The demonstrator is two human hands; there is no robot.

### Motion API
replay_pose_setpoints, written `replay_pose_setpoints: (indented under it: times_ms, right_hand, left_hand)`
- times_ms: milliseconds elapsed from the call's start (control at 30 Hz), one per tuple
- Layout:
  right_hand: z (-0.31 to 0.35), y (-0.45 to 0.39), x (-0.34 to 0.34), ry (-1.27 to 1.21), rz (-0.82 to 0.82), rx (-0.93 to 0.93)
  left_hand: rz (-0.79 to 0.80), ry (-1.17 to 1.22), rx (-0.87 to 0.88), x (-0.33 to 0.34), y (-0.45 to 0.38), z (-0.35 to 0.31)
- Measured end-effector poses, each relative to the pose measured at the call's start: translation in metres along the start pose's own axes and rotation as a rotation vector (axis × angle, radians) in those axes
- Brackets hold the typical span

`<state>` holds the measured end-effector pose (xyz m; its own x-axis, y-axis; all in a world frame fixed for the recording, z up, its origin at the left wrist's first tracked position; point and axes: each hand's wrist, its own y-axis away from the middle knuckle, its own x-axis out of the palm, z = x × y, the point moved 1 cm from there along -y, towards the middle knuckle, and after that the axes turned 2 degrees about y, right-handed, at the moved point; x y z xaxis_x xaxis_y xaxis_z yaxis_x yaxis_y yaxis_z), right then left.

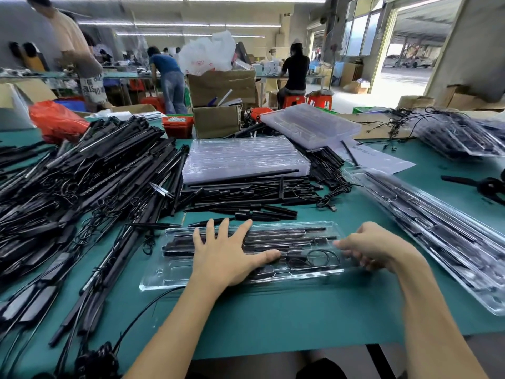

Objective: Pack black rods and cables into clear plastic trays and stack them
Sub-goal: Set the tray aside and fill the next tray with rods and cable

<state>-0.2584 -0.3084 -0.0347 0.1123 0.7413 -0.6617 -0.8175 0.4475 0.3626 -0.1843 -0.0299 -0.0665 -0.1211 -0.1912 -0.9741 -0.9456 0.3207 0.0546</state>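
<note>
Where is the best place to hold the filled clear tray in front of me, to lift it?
Probably the two short ends of the filled tray, one hand from each side. It is long, thin and flexible; the flat rim there is bare, and an even lift keeps the rods and coiled cable seated.

Green-topped table [273, 318]. On it: big heap of black rods [90, 170] and cables at left, filled clear tray [246, 253] front centre, stack of empty clear trays [243, 157] behind, packed trays [437, 222] right, cardboard box [216, 121] at back
</note>
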Motion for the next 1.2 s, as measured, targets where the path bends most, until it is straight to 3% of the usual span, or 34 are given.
replay_pose_setpoints:
  times_ms: [467, 967, 1200]
  right_hand:
    - [-0.014, 0.009, -0.005, -0.069, 0.223, -0.193]
    - [-0.018, 0.001, 0.010, 0.115, 0.036, -0.218]
    - [-0.015, 0.019, -0.003, -0.021, 0.174, -0.234]
  left_hand:
    - [-0.014, 0.012, 0.007, 0.001, -0.002, 0.001]
    - [-0.035, 0.031, 0.013, 0.000, 0.000, 0.001]
    - [-0.047, 0.050, 0.033, -0.001, 0.001, 0.002]
